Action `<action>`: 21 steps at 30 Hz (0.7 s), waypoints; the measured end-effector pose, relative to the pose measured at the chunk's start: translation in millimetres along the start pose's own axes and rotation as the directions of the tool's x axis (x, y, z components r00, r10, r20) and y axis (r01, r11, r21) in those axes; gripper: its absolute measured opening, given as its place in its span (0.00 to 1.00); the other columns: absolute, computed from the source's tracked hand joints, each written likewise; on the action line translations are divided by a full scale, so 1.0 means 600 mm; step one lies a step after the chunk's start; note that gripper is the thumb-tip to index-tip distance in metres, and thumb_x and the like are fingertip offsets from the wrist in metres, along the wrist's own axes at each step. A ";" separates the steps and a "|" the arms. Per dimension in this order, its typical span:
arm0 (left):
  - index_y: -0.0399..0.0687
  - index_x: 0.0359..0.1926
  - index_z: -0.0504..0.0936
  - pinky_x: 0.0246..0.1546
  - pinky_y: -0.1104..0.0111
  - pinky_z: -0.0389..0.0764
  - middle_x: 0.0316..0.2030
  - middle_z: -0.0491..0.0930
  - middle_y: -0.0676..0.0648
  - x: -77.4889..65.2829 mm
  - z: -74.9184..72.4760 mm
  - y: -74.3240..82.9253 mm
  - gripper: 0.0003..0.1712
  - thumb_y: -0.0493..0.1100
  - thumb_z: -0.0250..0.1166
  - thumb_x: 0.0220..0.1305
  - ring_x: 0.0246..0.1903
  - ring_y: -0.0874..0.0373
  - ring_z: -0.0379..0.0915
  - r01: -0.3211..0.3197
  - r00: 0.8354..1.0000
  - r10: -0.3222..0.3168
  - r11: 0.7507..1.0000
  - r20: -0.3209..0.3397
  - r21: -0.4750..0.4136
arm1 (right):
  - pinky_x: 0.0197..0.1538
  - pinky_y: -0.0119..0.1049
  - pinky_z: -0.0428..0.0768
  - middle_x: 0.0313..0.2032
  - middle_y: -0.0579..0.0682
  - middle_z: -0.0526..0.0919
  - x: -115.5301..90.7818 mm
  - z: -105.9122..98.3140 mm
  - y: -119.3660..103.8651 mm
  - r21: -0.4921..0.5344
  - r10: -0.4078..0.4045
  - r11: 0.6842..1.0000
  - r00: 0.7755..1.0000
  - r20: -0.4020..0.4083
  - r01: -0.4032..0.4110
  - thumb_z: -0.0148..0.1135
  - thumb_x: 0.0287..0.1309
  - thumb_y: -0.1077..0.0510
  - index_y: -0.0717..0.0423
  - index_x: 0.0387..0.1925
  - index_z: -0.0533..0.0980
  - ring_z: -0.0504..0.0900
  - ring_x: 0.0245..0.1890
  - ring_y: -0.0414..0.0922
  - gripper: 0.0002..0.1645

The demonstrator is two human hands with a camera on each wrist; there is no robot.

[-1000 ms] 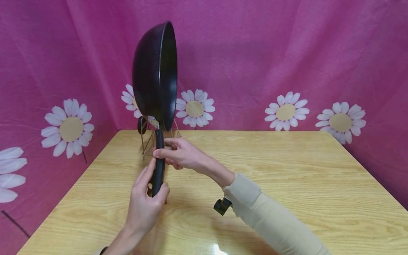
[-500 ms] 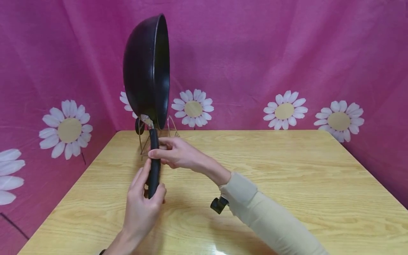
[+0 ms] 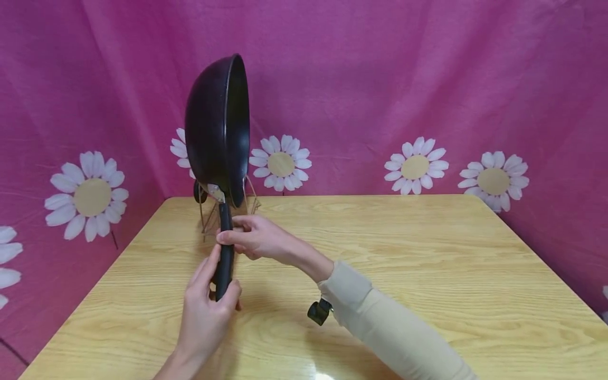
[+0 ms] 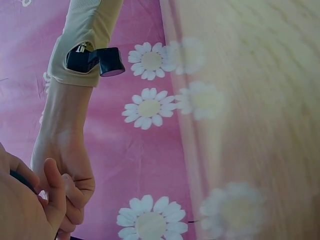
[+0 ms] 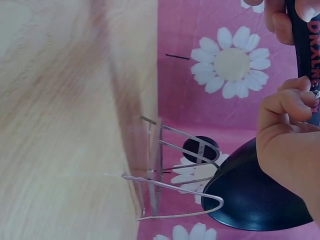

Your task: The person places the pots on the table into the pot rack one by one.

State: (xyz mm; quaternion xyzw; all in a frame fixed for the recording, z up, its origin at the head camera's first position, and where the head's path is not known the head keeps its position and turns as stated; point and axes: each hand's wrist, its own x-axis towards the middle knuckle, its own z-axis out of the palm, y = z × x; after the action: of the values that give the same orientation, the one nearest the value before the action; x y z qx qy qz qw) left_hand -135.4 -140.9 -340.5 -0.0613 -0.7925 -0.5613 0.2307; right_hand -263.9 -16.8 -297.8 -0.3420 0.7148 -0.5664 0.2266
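Note:
A deep black wok [image 3: 209,121] stands on edge in the air, its bowl above and its inside facing right in the head view. My left hand [image 3: 204,311] grips the lower end of the black handle [image 3: 224,274]. Higher up, my right hand [image 3: 258,237] pinches that handle, thumb on the near side. Behind and below the bowl is a wire rack [image 5: 157,150] on the table. In the right wrist view the bowl's edge overlaps the rack's wire loops; I cannot tell whether they touch. In the left wrist view the left hand [image 4: 25,200] hides most of the handle.
A round black disc [image 5: 201,149] with a light strip shows by the rack. The wooden table [image 3: 404,253] runs back to a pink cloth [image 3: 351,95] with printed daisies. A small black camera [image 3: 319,311] hangs under the right sleeve.
The wok first shifts left and slightly up, then comes down nearer the rack. Both hands keep their hold on the handle and move with it. The head view turns a little.

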 end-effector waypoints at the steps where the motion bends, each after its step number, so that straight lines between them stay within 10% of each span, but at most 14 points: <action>1: 0.38 0.74 0.59 0.21 0.73 0.79 0.58 0.72 0.39 0.000 0.001 -0.001 0.42 0.27 0.61 0.59 0.18 0.63 0.76 0.012 1.000 -0.012 1.000 0.006 -0.007 | 0.23 0.32 0.58 0.17 0.46 0.64 0.000 0.000 0.003 0.009 0.003 1.000 1.000 0.003 -0.003 0.60 0.67 0.50 0.53 0.43 0.77 0.59 0.17 0.41 0.11; 12: 0.43 0.76 0.58 0.22 0.69 0.80 0.65 0.67 0.38 -0.001 0.009 -0.005 0.45 0.26 0.59 0.56 0.18 0.62 0.78 0.139 0.989 -0.137 0.990 0.056 -0.029 | 0.22 0.30 0.55 0.17 0.43 0.64 -0.006 0.002 0.029 0.148 0.038 0.988 0.999 -0.001 -0.038 0.57 0.68 0.53 0.57 0.45 0.75 0.58 0.16 0.39 0.12; 21: 0.43 0.75 0.59 0.20 0.68 0.79 0.39 0.73 0.38 0.000 0.023 -0.003 0.44 0.26 0.58 0.57 0.17 0.58 0.79 0.222 0.972 -0.218 0.974 0.090 -0.036 | 0.20 0.28 0.54 0.16 0.42 0.65 -0.012 0.007 0.052 0.268 0.078 0.961 0.995 -0.061 -0.059 0.57 0.67 0.55 0.57 0.38 0.75 0.57 0.14 0.36 0.08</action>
State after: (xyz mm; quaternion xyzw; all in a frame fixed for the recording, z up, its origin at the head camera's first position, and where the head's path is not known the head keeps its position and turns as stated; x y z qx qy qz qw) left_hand -140.4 -129.1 -345.8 -0.0021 -0.7905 -0.5982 0.1315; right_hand -263.5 -9.9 -329.6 -0.2630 0.6512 -0.6608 0.2647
